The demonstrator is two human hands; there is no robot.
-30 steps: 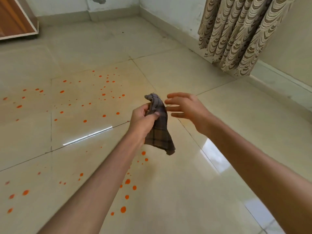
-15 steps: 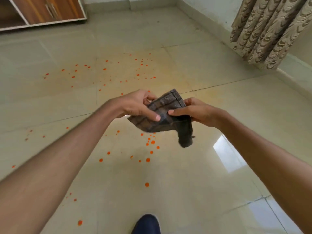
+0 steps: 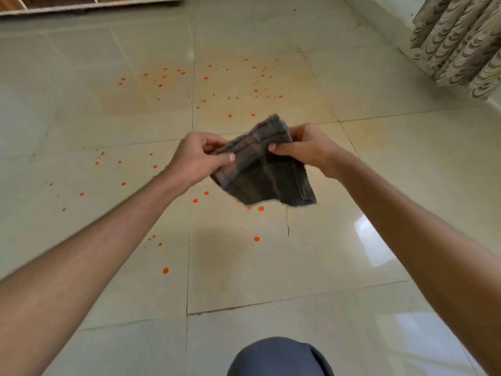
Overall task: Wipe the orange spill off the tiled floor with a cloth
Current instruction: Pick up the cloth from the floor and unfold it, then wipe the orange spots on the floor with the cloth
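Where the two hands meet: one dark checked cloth (image 3: 260,172), partly folded, held up off the tiles in front of the person, its loose lower edge hanging down on the near side.
Left hand (image 3: 195,158): at the cloth's left edge, fingers curled under it and the thumb pressed flat on top, so it has a firm pinch on the fabric.
Right hand (image 3: 311,150): at the cloth's upper right corner, thumb and curled fingers closed on the fold.
Arms: two, both bare, stretched forward and angled inward to the cloth.
Orange spill (image 3: 256,239): not one puddle but scattered drops on the floor (image 3: 379,164); a wide sprinkle of fine dots beyond the cloth, more off to its left, and a few bigger round ones below it and nearer the person. Too many small specks to count.
Curtain (image 3: 461,44): one, patterned in brown and cream, far off to the right beyond the cloth.
Wooden cabinet base (image 3: 89,2): one, far beyond the cloth to the left.
Knee (image 3: 279,356): one, in dark blue fabric, on the near side of the cloth.
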